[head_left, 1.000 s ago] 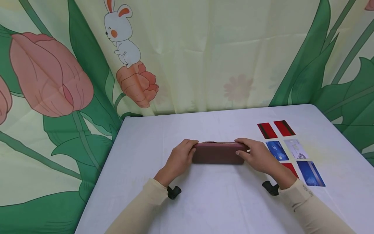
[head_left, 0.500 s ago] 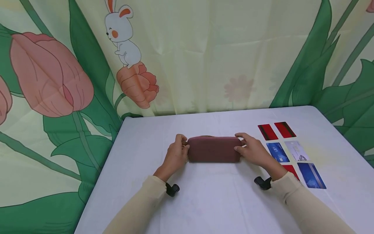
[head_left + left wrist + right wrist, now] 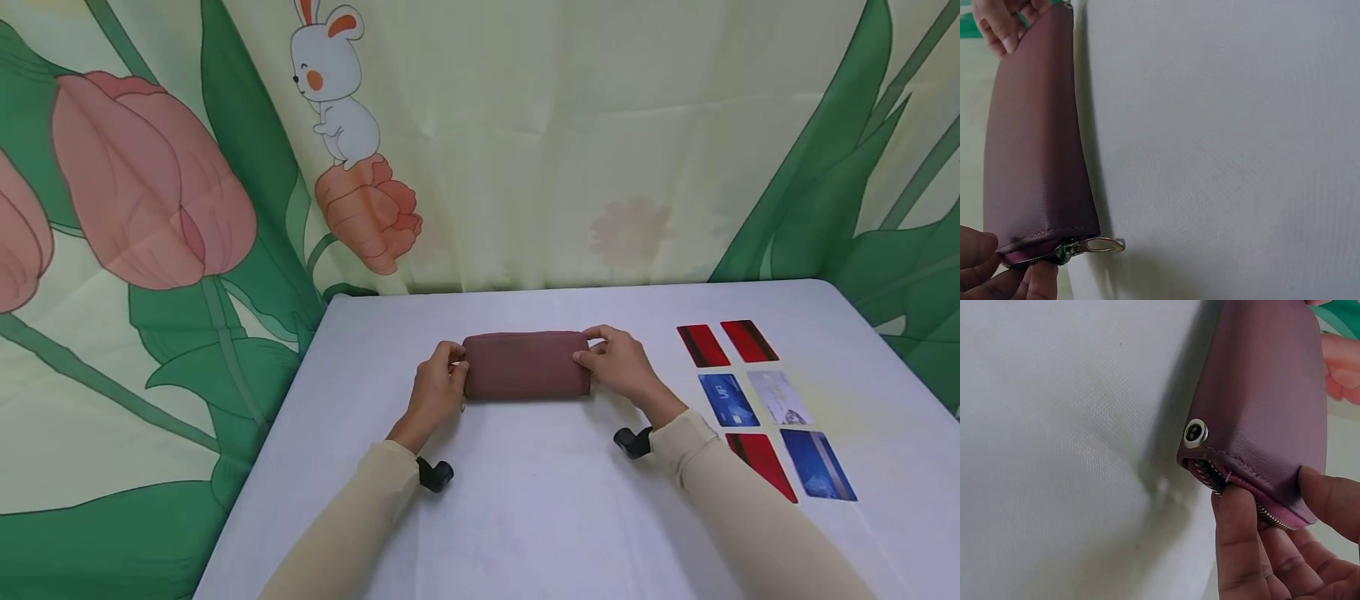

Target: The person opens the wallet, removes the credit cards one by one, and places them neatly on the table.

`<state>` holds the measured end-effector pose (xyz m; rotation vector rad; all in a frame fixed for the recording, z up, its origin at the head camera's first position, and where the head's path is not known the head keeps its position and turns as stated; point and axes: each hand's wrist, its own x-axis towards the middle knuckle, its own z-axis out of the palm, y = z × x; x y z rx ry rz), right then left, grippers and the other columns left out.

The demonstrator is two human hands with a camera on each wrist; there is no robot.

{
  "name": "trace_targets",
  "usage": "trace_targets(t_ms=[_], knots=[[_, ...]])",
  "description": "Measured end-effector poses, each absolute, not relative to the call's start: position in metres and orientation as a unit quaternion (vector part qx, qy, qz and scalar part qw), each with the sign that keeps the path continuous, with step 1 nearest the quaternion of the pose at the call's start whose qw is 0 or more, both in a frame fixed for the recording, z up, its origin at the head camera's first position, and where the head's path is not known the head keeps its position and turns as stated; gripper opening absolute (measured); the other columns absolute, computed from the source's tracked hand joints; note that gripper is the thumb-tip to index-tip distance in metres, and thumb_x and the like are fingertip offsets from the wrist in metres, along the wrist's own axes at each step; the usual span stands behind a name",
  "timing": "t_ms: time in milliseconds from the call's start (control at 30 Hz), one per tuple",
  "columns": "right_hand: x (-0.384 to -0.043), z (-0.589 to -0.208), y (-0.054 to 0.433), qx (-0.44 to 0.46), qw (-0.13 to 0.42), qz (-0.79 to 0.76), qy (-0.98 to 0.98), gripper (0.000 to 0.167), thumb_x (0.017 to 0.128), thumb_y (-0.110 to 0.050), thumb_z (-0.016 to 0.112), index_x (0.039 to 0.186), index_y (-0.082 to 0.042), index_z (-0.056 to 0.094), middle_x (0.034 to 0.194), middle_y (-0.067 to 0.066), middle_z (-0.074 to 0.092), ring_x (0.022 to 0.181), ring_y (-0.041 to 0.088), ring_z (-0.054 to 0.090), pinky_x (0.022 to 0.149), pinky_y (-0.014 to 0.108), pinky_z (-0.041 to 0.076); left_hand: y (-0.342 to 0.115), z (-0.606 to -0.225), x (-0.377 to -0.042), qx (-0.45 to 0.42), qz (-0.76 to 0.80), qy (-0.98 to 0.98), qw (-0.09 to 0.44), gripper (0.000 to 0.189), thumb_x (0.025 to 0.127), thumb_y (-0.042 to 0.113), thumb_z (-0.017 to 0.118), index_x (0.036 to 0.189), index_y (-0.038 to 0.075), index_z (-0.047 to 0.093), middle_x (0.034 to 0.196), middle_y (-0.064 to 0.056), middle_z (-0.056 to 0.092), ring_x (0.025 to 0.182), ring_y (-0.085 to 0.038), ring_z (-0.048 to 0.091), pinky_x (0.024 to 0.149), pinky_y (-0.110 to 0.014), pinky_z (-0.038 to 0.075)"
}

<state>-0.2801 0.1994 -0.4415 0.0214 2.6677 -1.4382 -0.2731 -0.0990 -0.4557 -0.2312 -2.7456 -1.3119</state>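
A maroon zip wallet (image 3: 527,367) stands near the middle of the table, its broad face toward me. My left hand (image 3: 437,386) pinches its left end between thumb and fingers. At the right end my right hand (image 3: 624,367) grips the upper corner, thumb on the front face. In the left wrist view a metal zip pull (image 3: 1104,244) sticks out from the wallet's end, by the fingertips. The right wrist view shows a metal eyelet (image 3: 1195,433) near the wallet's other end, where the zip teeth (image 3: 1270,517) run past my fingers.
On the right of the white-covered table (image 3: 525,517) lie several cards in two columns: red cards (image 3: 703,345) at the back, a blue card (image 3: 728,400), a pale card (image 3: 780,397), another red card (image 3: 762,463) and a larger-looking blue card (image 3: 818,464). A printed curtain (image 3: 525,150) hangs behind.
Both hands have moved left and slightly away from me with the wallet, which now shows more of its front face. The view has shifted a little; the cards lie as before.
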Motion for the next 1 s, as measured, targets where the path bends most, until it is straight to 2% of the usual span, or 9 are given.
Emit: trace_targets(t_ms=[100,200,333,600,833,1000], knots=[[-0.285,-0.446,0.196,0.007,0.046,-0.442,0.896,0.045,0.102,-0.019,0.066,0.141,0.002,0.057,0.114,0.022,0.073,0.094,0.028,0.070,0.075,0.032,0.054,-0.101,-0.458,-0.276,-0.071,-0.441,-0.894,0.031,0.025,0.107,0.007,0.058,0.131,0.001,0.060,0.133,-0.017,0.067,0.115,-0.027,0.070,0.092,-0.040,0.059],[-0.288,-0.448,0.191,0.005,0.046,-0.416,0.908,0.048,0.103,-0.018,0.063,0.145,0.003,0.054,0.122,0.026,0.070,0.109,0.035,0.069,0.084,0.039,0.055,-0.102,-0.460,-0.277,-0.065,-0.450,-0.890,0.016,0.029,0.107,0.009,0.058,0.134,0.000,0.060,0.135,-0.017,0.067,0.118,-0.027,0.069,0.094,-0.040,0.058],[-0.291,-0.450,0.186,0.004,0.055,-0.413,0.909,0.052,0.103,-0.014,0.062,0.150,0.003,0.049,0.128,0.029,0.067,0.116,0.038,0.067,0.093,0.047,0.055,-0.103,-0.463,-0.280,-0.049,-0.452,-0.891,0.001,0.034,0.107,0.013,0.058,0.140,0.001,0.059,0.140,-0.015,0.065,0.122,-0.027,0.067,0.096,-0.040,0.057],[-0.293,-0.449,0.184,0.003,0.062,-0.397,0.916,0.054,0.105,-0.014,0.060,0.153,0.004,0.044,0.131,0.030,0.066,0.119,0.039,0.066,0.094,0.046,0.055,-0.099,-0.464,-0.287,-0.050,-0.421,-0.905,-0.036,0.048,0.108,0.021,0.059,0.152,0.005,0.051,0.149,-0.014,0.058,0.130,-0.027,0.060,0.105,-0.043,0.052],[-0.291,-0.448,0.180,-0.015,0.076,-0.367,0.927,0.056,0.104,-0.016,0.060,0.153,0.005,0.043,0.135,0.030,0.063,0.119,0.039,0.064,0.094,0.048,0.054,-0.103,-0.463,-0.286,-0.070,-0.364,-0.927,-0.055,0.058,0.106,0.020,0.063,0.157,0.000,0.044,0.154,-0.018,0.052,0.145,-0.030,0.048,0.117,-0.044,0.041],[-0.285,-0.452,0.179,-0.025,0.079,-0.331,0.940,0.054,0.104,-0.017,0.061,0.151,0.005,0.047,0.132,0.028,0.063,0.111,0.036,0.063,0.089,0.048,0.052,-0.105,-0.469,-0.282,-0.104,-0.319,-0.941,-0.039,0.057,0.105,0.020,0.062,0.155,-0.003,0.045,0.148,-0.022,0.056,0.139,-0.035,0.052,0.114,-0.046,0.044]])
